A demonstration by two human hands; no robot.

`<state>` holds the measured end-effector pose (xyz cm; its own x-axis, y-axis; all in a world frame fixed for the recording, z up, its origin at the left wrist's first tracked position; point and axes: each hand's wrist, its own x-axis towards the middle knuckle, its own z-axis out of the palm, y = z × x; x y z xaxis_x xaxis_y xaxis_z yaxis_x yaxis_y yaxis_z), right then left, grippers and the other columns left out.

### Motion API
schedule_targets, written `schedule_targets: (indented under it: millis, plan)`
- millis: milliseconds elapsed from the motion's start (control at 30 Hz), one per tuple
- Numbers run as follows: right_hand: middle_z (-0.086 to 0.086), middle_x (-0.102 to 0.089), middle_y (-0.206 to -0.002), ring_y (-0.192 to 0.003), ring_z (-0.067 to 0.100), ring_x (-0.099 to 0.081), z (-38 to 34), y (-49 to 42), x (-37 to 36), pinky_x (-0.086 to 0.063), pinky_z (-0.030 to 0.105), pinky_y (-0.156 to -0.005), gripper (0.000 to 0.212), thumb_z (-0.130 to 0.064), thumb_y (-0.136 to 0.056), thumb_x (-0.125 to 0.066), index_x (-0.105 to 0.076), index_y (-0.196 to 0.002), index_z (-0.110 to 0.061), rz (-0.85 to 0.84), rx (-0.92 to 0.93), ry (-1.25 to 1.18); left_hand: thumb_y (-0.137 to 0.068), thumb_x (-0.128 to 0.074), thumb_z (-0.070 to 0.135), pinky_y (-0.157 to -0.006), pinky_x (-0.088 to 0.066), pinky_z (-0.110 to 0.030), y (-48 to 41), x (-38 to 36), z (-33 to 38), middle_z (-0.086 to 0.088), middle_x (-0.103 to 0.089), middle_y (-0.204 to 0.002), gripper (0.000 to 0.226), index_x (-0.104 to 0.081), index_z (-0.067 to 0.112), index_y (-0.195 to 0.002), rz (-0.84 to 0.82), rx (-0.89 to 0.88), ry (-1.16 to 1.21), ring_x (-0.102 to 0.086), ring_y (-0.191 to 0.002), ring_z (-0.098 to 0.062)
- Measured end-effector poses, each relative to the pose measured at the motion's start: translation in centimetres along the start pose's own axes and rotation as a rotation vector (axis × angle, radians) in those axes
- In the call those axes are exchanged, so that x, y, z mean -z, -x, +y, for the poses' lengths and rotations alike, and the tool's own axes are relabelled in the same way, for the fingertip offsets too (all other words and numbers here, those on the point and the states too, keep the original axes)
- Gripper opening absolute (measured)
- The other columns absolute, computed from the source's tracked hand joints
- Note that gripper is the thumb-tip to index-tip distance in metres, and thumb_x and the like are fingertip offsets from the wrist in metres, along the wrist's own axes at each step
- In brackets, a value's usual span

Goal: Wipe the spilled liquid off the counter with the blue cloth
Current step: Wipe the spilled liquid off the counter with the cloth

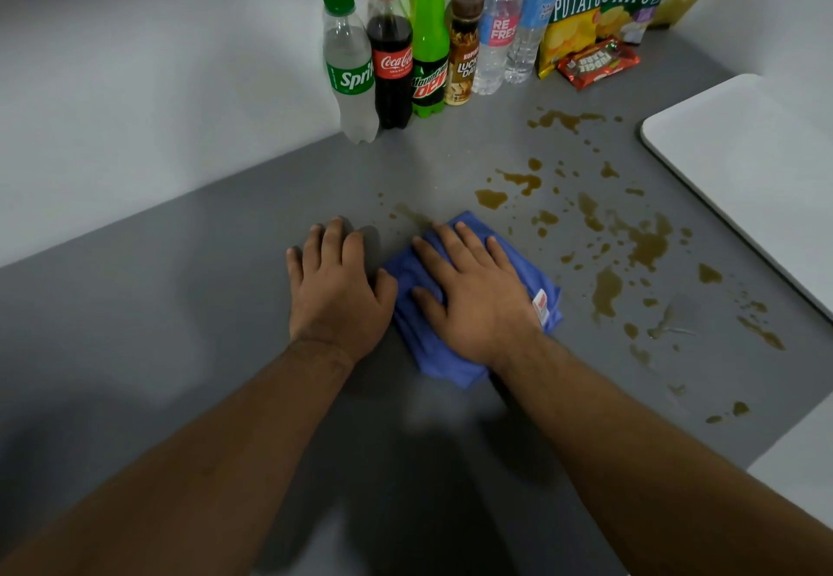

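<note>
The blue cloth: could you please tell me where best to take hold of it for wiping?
Probably from above, on its folded middle: the blue cloth lies flat on the counter, so the right hand spread over it suits, pushing toward the spilled liquid.

Bottles labelled Sprite [349, 75], Coca-Cola [391, 64], Mountain Dew [430, 77], Lucky Day [463, 62]; chip bags [574, 16] read POTATO.

The right hand [473, 300] presses flat on the blue cloth [547, 294] on the grey counter [203, 305]; the left hand [336, 291] rests flat beside it. Brown spilled liquid [644, 242] spreads to the right.
</note>
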<state>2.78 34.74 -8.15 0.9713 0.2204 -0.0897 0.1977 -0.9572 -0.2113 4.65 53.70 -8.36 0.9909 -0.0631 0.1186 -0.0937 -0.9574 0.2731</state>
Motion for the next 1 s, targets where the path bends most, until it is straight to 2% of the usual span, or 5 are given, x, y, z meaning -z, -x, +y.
schedule_targets:
  millis: [200, 467, 633, 733, 1000]
  plan:
    - [0.001, -0.011, -0.173, -0.159, 0.026, -0.005, 1.0, 2.5, -0.1, -0.006, 0.056, -0.127, 0.077, -0.078, -0.098, -0.021, -0.016, -0.164, -0.037, 0.05, -0.148, 0.035, -0.086, -0.044, 0.044, -0.11, -0.039, -0.06, -3.0, 0.6, -2.2, -0.02, -0.059, -0.138, 0.056, -0.062, 0.007, -0.124, 0.054, -0.059, -0.006, -0.053, -0.123, -0.046]
    - [0.004, 0.004, -0.174, -0.159, 0.028, 0.008, -2.0, 3.6, -0.7, 0.001, 0.057, -0.126, 0.085, -0.078, -0.096, -0.016, -0.007, -0.165, -0.03, -0.032, -0.062, 0.054, -0.086, -0.038, 0.049, -0.129, -0.006, -0.058, -7.0, 0.2, -3.8, -0.007, -0.027, -0.17, 0.074, -0.039, 0.021, -0.154, -0.132, -0.014, 0.042, -0.017, -0.158, -0.033]
    - [0.002, -0.004, -0.174, -0.159, 0.025, 0.003, -2.3, -0.7, -0.4, 0.001, 0.053, -0.127, 0.074, -0.065, -0.099, -0.021, -0.014, -0.165, -0.031, -0.038, 0.067, 0.026, -0.082, -0.036, 0.052, -0.13, -0.007, -0.056, -6.9, 0.2, -3.9, -0.005, -0.027, -0.171, 0.079, -0.039, 0.023, -0.155, -0.118, -0.017, 0.048, -0.018, -0.158, -0.032]
    - [0.0, -0.015, -0.173, -0.159, 0.024, -0.008, -1.2, -2.8, 0.2, -0.004, 0.051, -0.128, 0.066, -0.056, -0.102, -0.03, -0.022, -0.163, -0.031, 0.006, 0.031, 0.013, -0.082, -0.039, 0.049, -0.13, -0.007, -0.056, -6.9, 0.2, -4.0, -0.004, -0.028, -0.17, 0.078, -0.04, 0.024, -0.155, -0.118, -0.01, 0.059, -0.019, -0.158, -0.031]
    - [0.0, -0.018, -0.172, -0.158, 0.031, -0.011, -0.7, 0.4, -0.2, -0.012, 0.057, -0.126, 0.068, -0.069, -0.101, -0.025, -0.027, -0.161, -0.038, 0.067, -0.12, 0.016, -0.078, -0.03, 0.054, -0.13, -0.009, -0.055, -6.9, 0.0, -4.1, -0.004, -0.031, -0.169, 0.083, -0.041, 0.025, -0.154, -0.094, -0.017, 0.075, -0.02, -0.158, -0.031]
